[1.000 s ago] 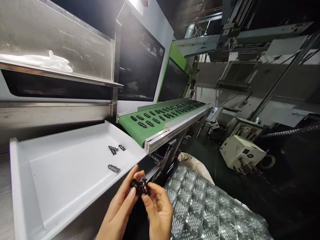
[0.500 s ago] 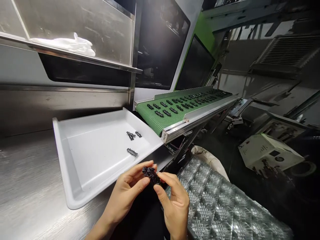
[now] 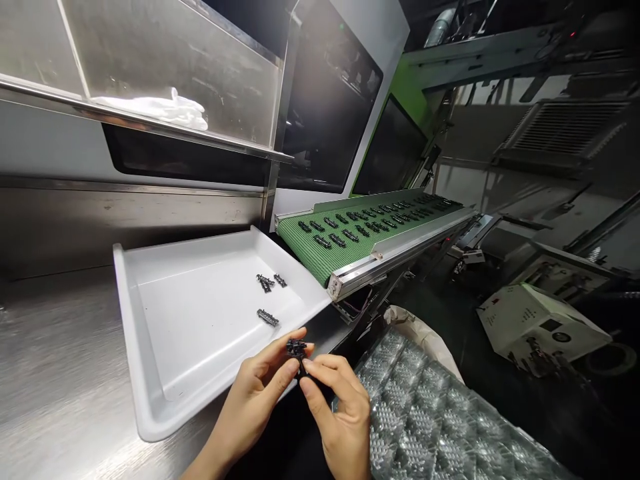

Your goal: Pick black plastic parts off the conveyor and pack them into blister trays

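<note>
Between both hands is a small black plastic part (image 3: 296, 348), held just off the near right edge of a white tray (image 3: 150, 417). My left hand (image 3: 260, 383) is closed on its upper left side with thumb and fingers. My right hand (image 3: 337, 403) pinches its lower right side between thumb and forefinger. Fingers cover much of the part, so its full shape is hidden. Inside the tray lie several similar black parts, one (image 3: 268, 317) nearest my hands and another (image 3: 281, 280) farther back.
A green conveyor belt (image 3: 320, 263) bearing several rows of black parts ends at the tray's right corner. Stacked clear plastic blister trays (image 3: 425, 413) stand at lower right. White gloves (image 3: 155, 110) lie on a metal shelf. A pale boxy machine (image 3: 545, 327) is on the floor at right.
The black part has turned in my fingers and now looks shorter and more upright. My right hand has shifted slightly left, closer to my left hand. The whole view has tilted up a little.
</note>
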`<action>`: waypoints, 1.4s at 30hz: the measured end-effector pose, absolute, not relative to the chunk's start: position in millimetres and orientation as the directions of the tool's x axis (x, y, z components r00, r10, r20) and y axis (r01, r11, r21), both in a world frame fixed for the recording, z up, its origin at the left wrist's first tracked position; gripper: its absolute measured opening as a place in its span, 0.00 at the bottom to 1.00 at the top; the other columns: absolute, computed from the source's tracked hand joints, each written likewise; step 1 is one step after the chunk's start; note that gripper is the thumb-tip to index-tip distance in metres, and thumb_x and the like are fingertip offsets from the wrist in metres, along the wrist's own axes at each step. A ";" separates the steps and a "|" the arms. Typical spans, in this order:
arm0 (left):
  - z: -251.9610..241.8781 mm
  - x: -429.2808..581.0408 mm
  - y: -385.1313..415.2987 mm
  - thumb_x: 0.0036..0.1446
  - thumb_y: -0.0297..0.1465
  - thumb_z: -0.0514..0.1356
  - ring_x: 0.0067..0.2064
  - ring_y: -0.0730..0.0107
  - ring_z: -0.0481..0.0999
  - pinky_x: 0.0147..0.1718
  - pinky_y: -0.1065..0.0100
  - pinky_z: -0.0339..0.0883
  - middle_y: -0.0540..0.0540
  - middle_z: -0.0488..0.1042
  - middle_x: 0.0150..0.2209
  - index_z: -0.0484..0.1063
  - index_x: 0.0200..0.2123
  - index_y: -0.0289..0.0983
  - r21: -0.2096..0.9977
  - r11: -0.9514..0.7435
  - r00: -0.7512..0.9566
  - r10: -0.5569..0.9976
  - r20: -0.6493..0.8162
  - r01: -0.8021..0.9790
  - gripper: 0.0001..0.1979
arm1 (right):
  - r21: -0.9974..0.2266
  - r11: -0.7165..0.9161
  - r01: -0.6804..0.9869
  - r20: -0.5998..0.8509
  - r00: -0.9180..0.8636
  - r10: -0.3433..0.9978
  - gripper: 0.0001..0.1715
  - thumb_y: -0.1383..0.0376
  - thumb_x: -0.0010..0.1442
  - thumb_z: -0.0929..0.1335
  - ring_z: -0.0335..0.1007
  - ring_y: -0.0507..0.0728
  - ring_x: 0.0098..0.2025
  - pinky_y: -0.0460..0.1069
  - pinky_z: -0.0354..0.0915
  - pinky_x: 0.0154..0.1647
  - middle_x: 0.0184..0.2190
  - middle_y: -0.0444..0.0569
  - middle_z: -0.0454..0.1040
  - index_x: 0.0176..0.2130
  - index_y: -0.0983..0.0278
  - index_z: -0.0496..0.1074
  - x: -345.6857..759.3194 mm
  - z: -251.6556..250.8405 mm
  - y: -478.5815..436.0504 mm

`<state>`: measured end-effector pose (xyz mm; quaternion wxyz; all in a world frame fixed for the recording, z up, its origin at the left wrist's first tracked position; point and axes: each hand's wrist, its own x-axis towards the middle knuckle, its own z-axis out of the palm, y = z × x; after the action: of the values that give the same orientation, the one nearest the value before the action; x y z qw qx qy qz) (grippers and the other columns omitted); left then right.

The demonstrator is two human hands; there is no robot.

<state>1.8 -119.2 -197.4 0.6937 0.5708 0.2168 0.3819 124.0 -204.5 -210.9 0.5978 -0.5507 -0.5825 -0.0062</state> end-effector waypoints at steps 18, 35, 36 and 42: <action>-212.0 4.5 -96.9 0.40 0.41 0.75 0.37 0.66 0.79 0.41 0.71 0.70 0.46 0.81 0.33 0.79 0.40 0.39 0.757 0.441 0.609 0.790 -0.073 -0.481 0.23 | -0.773 0.374 0.513 0.484 0.096 0.870 0.08 0.63 0.60 0.69 0.72 0.55 0.37 0.48 0.70 0.42 0.32 0.47 0.70 0.33 0.61 0.80 148.1 -171.3 -154.4; -195.3 -10.9 -92.4 0.38 0.46 0.74 0.41 0.57 0.80 0.27 0.71 0.72 0.42 0.81 0.45 0.78 0.44 0.41 0.738 0.262 0.403 0.915 0.015 -0.622 0.29 | -0.998 0.059 -0.024 0.064 -0.383 0.922 0.27 0.44 0.51 0.72 0.69 0.50 0.25 0.45 0.68 0.31 0.25 0.42 0.73 0.33 0.65 0.76 125.5 -163.5 -116.6; -196.2 -13.1 -90.7 0.37 0.45 0.74 0.40 0.58 0.80 0.28 0.71 0.72 0.43 0.81 0.44 0.79 0.41 0.40 0.736 0.247 0.383 0.924 0.018 -0.630 0.27 | -0.993 0.083 0.085 0.039 -0.421 0.906 0.27 0.43 0.53 0.71 0.71 0.50 0.25 0.45 0.69 0.31 0.25 0.42 0.74 0.34 0.65 0.76 131.9 -156.9 -107.6; -203.3 -19.6 -76.1 0.34 0.41 0.77 0.40 0.63 0.81 0.42 0.72 0.74 0.50 0.82 0.32 0.79 0.34 0.41 0.626 0.251 0.289 0.956 -0.043 -0.738 0.21 | -0.597 0.121 0.793 0.334 0.109 0.936 0.15 0.59 0.65 0.67 0.75 0.52 0.35 0.47 0.69 0.39 0.34 0.48 0.78 0.34 0.68 0.76 182.5 -96.2 1.1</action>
<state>-19.6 -76.1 -203.3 0.7614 0.2546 0.2144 0.5563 182.5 1.1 -96.2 0.3539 -0.6553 -0.6596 0.1012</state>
